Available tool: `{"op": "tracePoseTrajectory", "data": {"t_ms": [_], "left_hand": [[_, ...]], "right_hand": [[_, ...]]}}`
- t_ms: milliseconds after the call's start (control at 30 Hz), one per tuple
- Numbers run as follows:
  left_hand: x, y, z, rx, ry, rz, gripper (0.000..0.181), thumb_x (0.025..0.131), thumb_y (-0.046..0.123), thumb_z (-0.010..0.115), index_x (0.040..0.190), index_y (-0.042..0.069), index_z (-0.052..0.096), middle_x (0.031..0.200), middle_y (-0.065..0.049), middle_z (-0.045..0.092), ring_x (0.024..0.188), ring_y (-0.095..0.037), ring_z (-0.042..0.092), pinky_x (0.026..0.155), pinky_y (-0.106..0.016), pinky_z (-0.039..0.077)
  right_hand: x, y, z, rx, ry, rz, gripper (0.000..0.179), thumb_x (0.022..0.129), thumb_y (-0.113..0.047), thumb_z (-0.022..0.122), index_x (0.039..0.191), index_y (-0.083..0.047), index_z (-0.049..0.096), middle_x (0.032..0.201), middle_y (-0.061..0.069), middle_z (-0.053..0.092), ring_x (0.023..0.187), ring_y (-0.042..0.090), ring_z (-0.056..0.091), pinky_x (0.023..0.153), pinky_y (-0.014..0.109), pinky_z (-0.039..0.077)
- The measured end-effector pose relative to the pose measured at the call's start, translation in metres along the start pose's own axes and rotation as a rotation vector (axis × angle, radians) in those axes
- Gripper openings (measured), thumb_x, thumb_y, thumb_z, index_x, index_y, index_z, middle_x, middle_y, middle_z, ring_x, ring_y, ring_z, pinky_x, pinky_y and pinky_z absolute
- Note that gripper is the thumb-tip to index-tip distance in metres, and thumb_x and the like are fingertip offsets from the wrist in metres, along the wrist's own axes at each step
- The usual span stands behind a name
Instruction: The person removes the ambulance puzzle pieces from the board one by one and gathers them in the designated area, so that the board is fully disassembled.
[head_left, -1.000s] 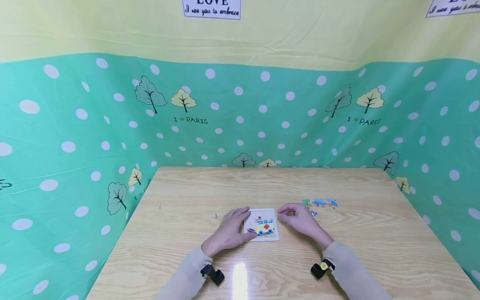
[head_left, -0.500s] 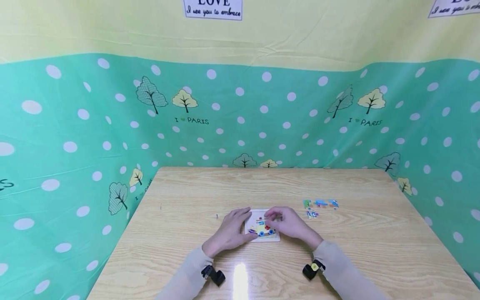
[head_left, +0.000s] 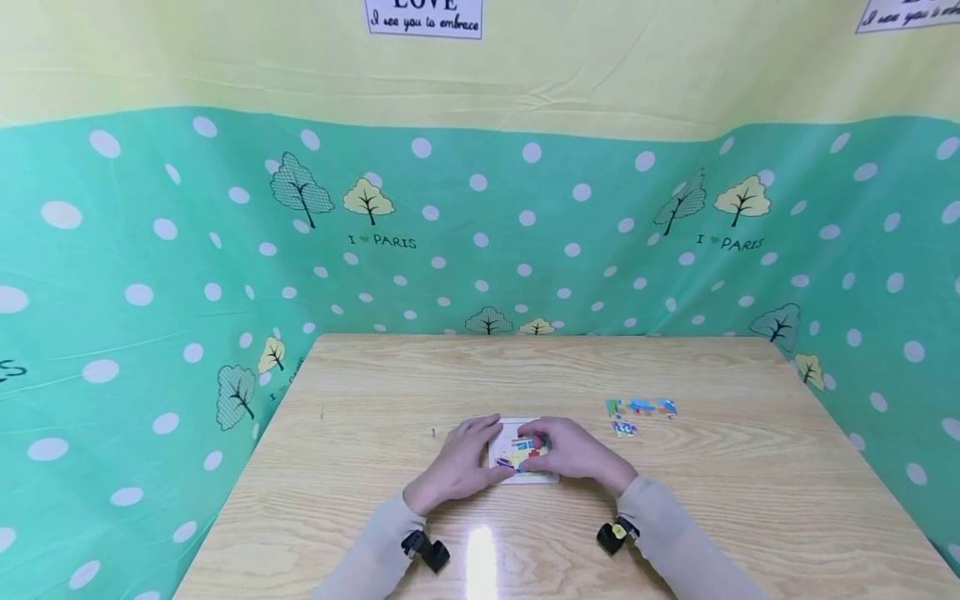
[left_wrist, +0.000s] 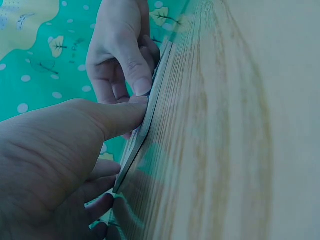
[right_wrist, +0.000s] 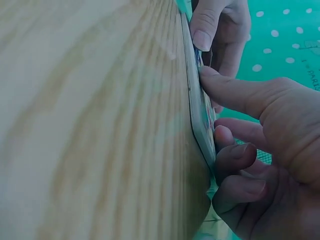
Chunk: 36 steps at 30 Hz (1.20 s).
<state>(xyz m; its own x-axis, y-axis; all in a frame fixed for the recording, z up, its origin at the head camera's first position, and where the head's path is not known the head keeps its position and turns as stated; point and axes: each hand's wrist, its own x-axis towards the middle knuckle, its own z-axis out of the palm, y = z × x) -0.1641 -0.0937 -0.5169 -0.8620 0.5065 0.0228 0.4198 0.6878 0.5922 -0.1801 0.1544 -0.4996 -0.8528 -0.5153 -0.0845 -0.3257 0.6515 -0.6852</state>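
Note:
A small white-framed jigsaw board (head_left: 546, 479) lies on the table and bears a partly covered picture of a yellow ambulance (head_left: 525, 455) with a red cross. My left hand (head_left: 467, 461) holds the board's left side, its thumb at the front edge and its fingers near the far left corner. From the right, my right hand (head_left: 573, 448) reaches over the board, thumb low and index finger higher on the picture. In the right wrist view the right thumb (right_wrist: 235, 95) touches the board's face, while the other fingers (right_wrist: 240, 155) are bent beside the edge. The right hand covers part of the picture.
Several loose jigsaw pieces (head_left: 641, 407) lie on the wooden table (head_left: 697, 500) to the right, beyond my right hand. A tiny dark speck (head_left: 432, 432) is left of the board. A green dotted curtain (head_left: 480, 275) stands behind the table and at both sides.
My right hand has moved left from the board's right edge onto the picture, with thumb and index finger now further apart. The left hand stays on the board.

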Motion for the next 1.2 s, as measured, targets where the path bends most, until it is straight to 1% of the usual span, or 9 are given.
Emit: {"op": "tracePoseTrajectory", "data": {"t_ms": [133, 267, 500, 700, 833, 933, 1067, 1133, 1200], "left_hand": [[0.0, -0.001, 0.0, 0.003, 0.001, 0.001, 0.081, 0.096, 0.049, 0.074, 0.158, 0.004, 0.049, 0.17, -0.012, 0.042, 0.157, -0.038, 0.035, 0.128, -0.065, 0.028], [0.001, -0.001, -0.001, 0.002, 0.004, 0.002, 0.08, 0.096, 0.048, 0.073, 0.158, 0.004, 0.049, 0.17, -0.012, 0.042, 0.158, -0.038, 0.035, 0.128, -0.065, 0.027], [0.001, -0.002, -0.001, -0.005, 0.01, 0.005, 0.08, 0.096, 0.048, 0.074, 0.158, 0.003, 0.049, 0.17, -0.013, 0.042, 0.158, -0.038, 0.035, 0.128, -0.065, 0.027], [0.0, -0.003, 0.0, -0.011, 0.015, 0.0, 0.08, 0.096, 0.048, 0.074, 0.157, 0.003, 0.05, 0.17, -0.013, 0.042, 0.158, -0.038, 0.035, 0.128, -0.066, 0.027], [0.0, -0.003, 0.0, -0.006, 0.012, 0.0, 0.08, 0.096, 0.049, 0.074, 0.158, 0.004, 0.05, 0.17, -0.013, 0.042, 0.158, -0.038, 0.035, 0.129, -0.065, 0.027], [-0.001, -0.002, 0.0, -0.003, 0.007, 0.005, 0.081, 0.096, 0.049, 0.074, 0.158, 0.003, 0.049, 0.169, -0.013, 0.043, 0.157, -0.039, 0.036, 0.128, -0.065, 0.027], [-0.001, 0.0, -0.001, -0.004, 0.003, 0.005, 0.082, 0.095, 0.049, 0.073, 0.158, 0.003, 0.048, 0.17, -0.014, 0.042, 0.157, -0.039, 0.036, 0.128, -0.066, 0.026], [-0.001, 0.0, -0.001, -0.003, 0.004, 0.003, 0.082, 0.095, 0.05, 0.074, 0.158, 0.003, 0.048, 0.17, -0.014, 0.042, 0.157, -0.039, 0.036, 0.128, -0.066, 0.027], [-0.001, 0.001, -0.001, -0.003, 0.002, 0.002, 0.082, 0.095, 0.049, 0.074, 0.158, 0.003, 0.048, 0.17, -0.014, 0.042, 0.157, -0.039, 0.036, 0.128, -0.066, 0.027]], "right_hand": [[0.001, -0.001, 0.001, 0.008, -0.001, 0.019, 0.055, 0.091, -0.034, 0.086, 0.138, -0.011, 0.07, 0.085, -0.004, 0.059, 0.067, 0.007, 0.046, 0.061, 0.022, 0.038], [0.002, -0.003, 0.0, 0.019, -0.002, 0.039, 0.052, 0.091, -0.032, 0.087, 0.135, -0.011, 0.07, 0.077, -0.007, 0.057, 0.06, 0.006, 0.045, 0.058, 0.022, 0.038], [0.002, -0.004, -0.001, 0.036, -0.005, 0.03, 0.047, 0.091, -0.029, 0.087, 0.13, -0.013, 0.067, 0.073, -0.007, 0.055, 0.057, 0.007, 0.046, 0.055, 0.023, 0.039], [0.0, -0.003, 0.001, 0.043, 0.025, 0.016, 0.049, 0.09, -0.03, 0.088, 0.131, -0.016, 0.065, 0.07, -0.009, 0.052, 0.056, 0.004, 0.043, 0.056, 0.022, 0.038], [-0.001, -0.002, 0.004, 0.041, 0.058, 0.012, 0.049, 0.089, -0.031, 0.089, 0.13, -0.018, 0.066, 0.076, -0.006, 0.056, 0.061, 0.007, 0.045, 0.059, 0.023, 0.039], [-0.002, 0.001, 0.006, 0.061, 0.093, 0.007, 0.042, 0.092, -0.03, 0.085, 0.129, -0.018, 0.068, 0.088, -0.003, 0.062, 0.07, 0.009, 0.049, 0.064, 0.024, 0.042], [-0.003, 0.005, 0.006, 0.145, 0.151, -0.005, 0.025, 0.102, -0.026, 0.072, 0.125, -0.017, 0.073, 0.108, -0.001, 0.069, 0.081, 0.012, 0.055, 0.069, 0.025, 0.046], [-0.003, 0.006, 0.006, 0.186, 0.169, -0.005, 0.021, 0.105, -0.023, 0.067, 0.123, -0.016, 0.075, 0.113, -0.002, 0.072, 0.083, 0.013, 0.059, 0.072, 0.025, 0.049], [-0.002, 0.007, 0.006, 0.211, 0.181, -0.002, 0.02, 0.105, -0.02, 0.066, 0.121, -0.015, 0.076, 0.113, -0.002, 0.075, 0.085, 0.013, 0.062, 0.073, 0.024, 0.051]]}}
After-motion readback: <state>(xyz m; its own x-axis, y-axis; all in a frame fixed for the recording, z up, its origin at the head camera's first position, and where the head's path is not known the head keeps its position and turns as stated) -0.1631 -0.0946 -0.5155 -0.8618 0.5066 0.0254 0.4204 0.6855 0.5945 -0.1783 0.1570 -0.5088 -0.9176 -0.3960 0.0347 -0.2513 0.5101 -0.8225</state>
